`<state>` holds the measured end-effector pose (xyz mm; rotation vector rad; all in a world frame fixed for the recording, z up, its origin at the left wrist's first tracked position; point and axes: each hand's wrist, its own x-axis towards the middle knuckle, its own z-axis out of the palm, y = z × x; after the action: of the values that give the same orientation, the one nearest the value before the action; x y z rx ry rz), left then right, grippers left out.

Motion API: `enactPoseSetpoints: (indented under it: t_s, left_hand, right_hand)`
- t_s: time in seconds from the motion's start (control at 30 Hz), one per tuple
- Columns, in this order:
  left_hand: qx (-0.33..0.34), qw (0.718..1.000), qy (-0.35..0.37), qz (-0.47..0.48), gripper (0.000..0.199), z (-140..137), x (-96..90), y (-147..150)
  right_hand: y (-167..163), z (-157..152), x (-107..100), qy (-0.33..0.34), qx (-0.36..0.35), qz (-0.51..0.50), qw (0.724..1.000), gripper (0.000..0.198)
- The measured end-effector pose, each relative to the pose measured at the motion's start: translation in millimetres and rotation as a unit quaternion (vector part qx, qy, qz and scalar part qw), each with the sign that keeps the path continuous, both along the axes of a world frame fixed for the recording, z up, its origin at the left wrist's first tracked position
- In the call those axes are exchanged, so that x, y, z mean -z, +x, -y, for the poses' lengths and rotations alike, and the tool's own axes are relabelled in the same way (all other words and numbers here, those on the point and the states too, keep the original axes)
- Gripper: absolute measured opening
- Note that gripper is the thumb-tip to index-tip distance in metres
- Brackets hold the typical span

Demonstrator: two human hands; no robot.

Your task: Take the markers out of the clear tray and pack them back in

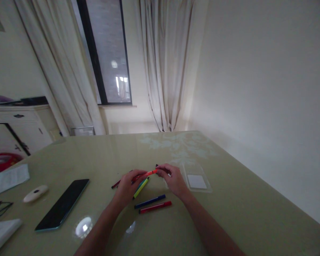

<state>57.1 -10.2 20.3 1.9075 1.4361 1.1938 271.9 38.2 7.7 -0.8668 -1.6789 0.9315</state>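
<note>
An orange marker pen (150, 173) spans the gap between my two hands, just above the table. My left hand (126, 185) pinches its left part, and my right hand (172, 177) grips its right end between thumb and fingers. Under and beside my left hand lie a yellow-green marker (140, 189) and a dark red one (114, 185), partly covered. Nearer to me, a blue marker (149, 201) and a red marker (155, 207) rest side by side between my forearms. A dark tip shows behind my right fingers; its owner is hidden.
Right of my right hand sits a clear plastic case (206, 185) with a white card. On the left of the table (101, 153) are a phone (62, 205), a white oval object (35, 194), glasses (0, 210) and a pale blue sheet (11, 178). A wall borders the right side.
</note>
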Motion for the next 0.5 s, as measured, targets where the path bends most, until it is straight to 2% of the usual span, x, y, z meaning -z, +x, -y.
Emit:
enactPoseSetpoints:
  t_s: [0.2,0.33,0.43,0.5]
  left_hand:
    - [-0.017,1.000,0.019,0.002,0.029,3,-0.5,6]
    - [-0.006,0.999,0.039,-0.015,0.028,4,-0.4,10]
    - [0.007,1.000,0.016,-0.023,0.034,2,-0.2,8]
    - [-0.009,1.000,-0.003,-0.023,0.042,-1,1.1,4]
  right_hand:
    - [3,1,-4,-0.023,-0.033,-0.004,0.999,0.021]
    - [3,1,-6,-0.043,-0.039,-0.008,0.998,0.021]
    - [10,-5,-9,-0.067,-0.050,-0.019,0.996,0.025]
    - [21,-11,-12,-0.075,-0.046,-0.023,0.996,0.029]
